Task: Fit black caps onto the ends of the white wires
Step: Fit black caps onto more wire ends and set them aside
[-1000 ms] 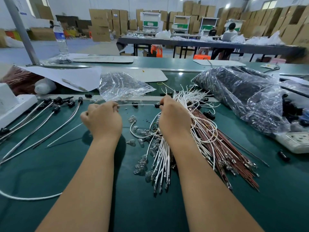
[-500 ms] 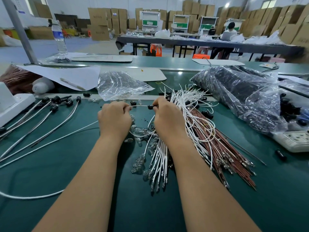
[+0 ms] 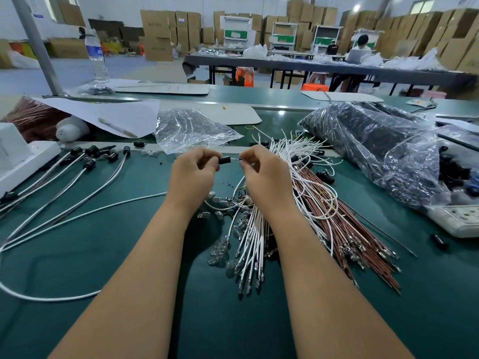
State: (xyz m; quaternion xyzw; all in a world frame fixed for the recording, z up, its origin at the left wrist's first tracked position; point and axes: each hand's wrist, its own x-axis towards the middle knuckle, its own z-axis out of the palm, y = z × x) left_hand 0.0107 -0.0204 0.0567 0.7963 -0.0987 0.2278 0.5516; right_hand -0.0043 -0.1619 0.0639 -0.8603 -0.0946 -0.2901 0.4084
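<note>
Two hands meet above the green table (image 3: 77, 255), just in front of the clear plastic bag (image 3: 191, 129). The left hand (image 3: 190, 174) pinches a small black cap (image 3: 225, 160) between thumb and forefinger, the other fingers curled under. The right hand (image 3: 264, 174) pinches the tip of a white wire (image 3: 237, 187), whose bare metal end shows in the narrow gap between the hands, level with the cap's mouth and just apart from it (whether it has entered, I cannot tell).

Beneath the right wrist lies the bundle of white wires (image 3: 252, 234), beside a sheaf of brown wires (image 3: 344, 224). Wires already capped (image 3: 90, 164) lie fanned out at the left, and loose caps are scattered near the bundle.

By the look of it, the wire is light and limp and would buckle if pushed from far back, so the hold belongs close behind the metal end. The cap looks rigid, small and smooth, likely to slip or roll, and is best gripped by its sides with the open end left free.
</note>
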